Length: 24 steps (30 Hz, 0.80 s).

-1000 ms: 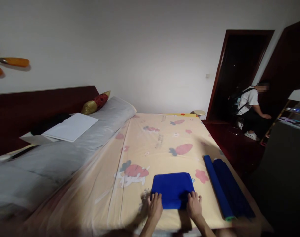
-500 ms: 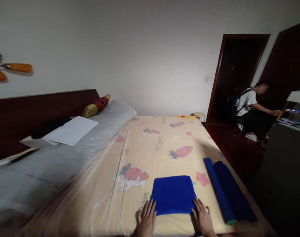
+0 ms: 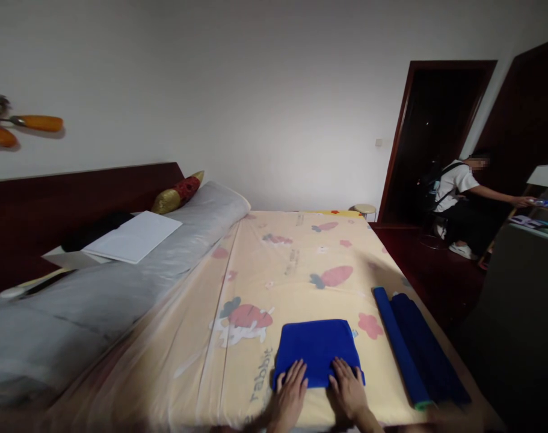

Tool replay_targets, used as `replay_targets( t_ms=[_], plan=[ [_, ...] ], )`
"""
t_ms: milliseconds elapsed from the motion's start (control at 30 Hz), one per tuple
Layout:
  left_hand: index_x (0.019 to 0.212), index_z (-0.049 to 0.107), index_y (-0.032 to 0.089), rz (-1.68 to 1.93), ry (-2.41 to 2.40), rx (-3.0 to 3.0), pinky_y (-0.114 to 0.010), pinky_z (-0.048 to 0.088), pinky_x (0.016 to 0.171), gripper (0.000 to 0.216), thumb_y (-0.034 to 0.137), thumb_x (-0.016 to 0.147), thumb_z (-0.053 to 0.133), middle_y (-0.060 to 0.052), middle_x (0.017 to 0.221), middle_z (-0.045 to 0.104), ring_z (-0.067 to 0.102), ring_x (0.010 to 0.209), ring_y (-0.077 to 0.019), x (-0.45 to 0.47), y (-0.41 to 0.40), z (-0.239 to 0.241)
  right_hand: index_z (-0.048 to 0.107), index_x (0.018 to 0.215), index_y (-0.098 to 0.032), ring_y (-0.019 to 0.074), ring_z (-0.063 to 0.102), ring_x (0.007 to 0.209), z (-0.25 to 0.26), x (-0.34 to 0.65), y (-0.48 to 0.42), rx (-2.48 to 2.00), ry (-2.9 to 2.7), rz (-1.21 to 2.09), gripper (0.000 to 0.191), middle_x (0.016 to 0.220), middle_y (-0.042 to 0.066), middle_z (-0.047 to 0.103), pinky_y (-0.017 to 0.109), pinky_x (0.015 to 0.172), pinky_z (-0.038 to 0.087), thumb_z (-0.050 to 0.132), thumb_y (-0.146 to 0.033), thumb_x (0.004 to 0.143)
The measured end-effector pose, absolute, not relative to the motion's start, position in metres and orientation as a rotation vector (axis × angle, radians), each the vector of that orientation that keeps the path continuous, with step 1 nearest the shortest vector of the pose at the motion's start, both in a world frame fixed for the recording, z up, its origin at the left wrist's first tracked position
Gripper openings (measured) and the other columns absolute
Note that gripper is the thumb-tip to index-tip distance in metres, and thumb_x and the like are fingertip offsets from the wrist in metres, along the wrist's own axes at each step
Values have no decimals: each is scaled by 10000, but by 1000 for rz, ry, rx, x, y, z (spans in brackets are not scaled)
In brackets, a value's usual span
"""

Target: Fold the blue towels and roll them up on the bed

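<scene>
A folded blue cloth lies flat on the bed's patterned sheet, close to the near edge. My left hand rests on its near left part, fingers stretched out over the fabric. On the near right part lies my right hand, with its fingers also extended and pressed flat. Neither hand grips the cloth. To the right, apart from my hands, are a blue roll with a green end and a darker blue roll or bundle beside it.
A grey cover runs along the headboard, bearing a white open book or pad and a red-gold cushion. A person sits by the doorway, reaching toward a dark cabinet. A stool stands beyond the bed.
Both my hands have moved inward from the cloth's side edges onto its near part. The seated person's arm has stretched farther right.
</scene>
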State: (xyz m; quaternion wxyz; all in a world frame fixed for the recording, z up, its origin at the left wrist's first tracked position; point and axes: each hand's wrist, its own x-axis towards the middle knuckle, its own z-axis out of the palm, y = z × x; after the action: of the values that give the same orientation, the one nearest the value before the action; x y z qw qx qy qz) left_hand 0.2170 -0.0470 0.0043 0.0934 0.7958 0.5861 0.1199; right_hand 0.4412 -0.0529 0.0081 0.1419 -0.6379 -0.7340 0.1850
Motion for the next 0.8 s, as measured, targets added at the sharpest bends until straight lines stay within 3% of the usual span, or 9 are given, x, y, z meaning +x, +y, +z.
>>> replay_targets(
  t_ms=[233, 300, 400, 467, 667, 800],
  plan=[
    [1374, 439, 313, 500, 2347, 2217, -604, 198, 1110, 470, 324, 919, 323, -34, 1492, 399, 383, 1370, -255, 166, -55, -3, 454, 1381, -253, 282, 307, 1400, -14, 493, -62, -2069, -1955, 266, 560, 1500, 50, 362, 591, 1100, 264, 281, -553, 940],
    [1379, 436, 306, 581, 2266, 2306, -557, 249, 1112, 468, 301, 930, 301, -30, 1484, 420, 389, 1367, -238, 177, -54, -3, 474, 1368, -253, 269, 320, 1395, -11, 478, -63, -1990, -1972, 243, 531, 1504, 58, 360, 555, 1101, 284, 262, -512, 955],
    [1379, 435, 328, 531, 1855, 2467, -391, 385, 1065, 476, 250, 943, 260, 9, 1419, 519, 474, 1302, -156, 210, -51, 0, 443, 1386, -306, 226, 366, 1372, -1, 440, -60, -1727, -2125, 379, 499, 1474, 35, 421, 477, 1104, 315, 226, -478, 971],
    [1388, 420, 331, 451, 1631, 2492, -356, 403, 1061, 469, 274, 953, 254, 14, 1391, 552, 509, 1266, -137, 231, -48, 3, 412, 1403, -321, 226, 387, 1360, 6, 419, -56, -1608, -2215, 495, 504, 1454, 32, 450, 481, 1106, 313, 233, -500, 967],
    [1421, 336, 347, 248, 1872, 2294, -509, 300, 1115, 485, 416, 945, 270, 7, 1503, 392, 370, 1381, -205, 221, -41, 8, 427, 1396, -295, 255, 342, 1384, 7, 444, -44, -1875, -2101, 502, 561, 1487, 44, 387, 537, 1115, 265, 242, -572, 945],
    [1406, 360, 347, 297, 2209, 2226, -572, 207, 1122, 483, 391, 927, 315, -3, 1515, 360, 332, 1400, -253, 184, -44, 8, 435, 1393, -282, 250, 337, 1387, -4, 493, -51, -1996, -2009, 368, 546, 1483, 52, 399, 528, 1096, 291, 294, -549, 938]
  ],
)
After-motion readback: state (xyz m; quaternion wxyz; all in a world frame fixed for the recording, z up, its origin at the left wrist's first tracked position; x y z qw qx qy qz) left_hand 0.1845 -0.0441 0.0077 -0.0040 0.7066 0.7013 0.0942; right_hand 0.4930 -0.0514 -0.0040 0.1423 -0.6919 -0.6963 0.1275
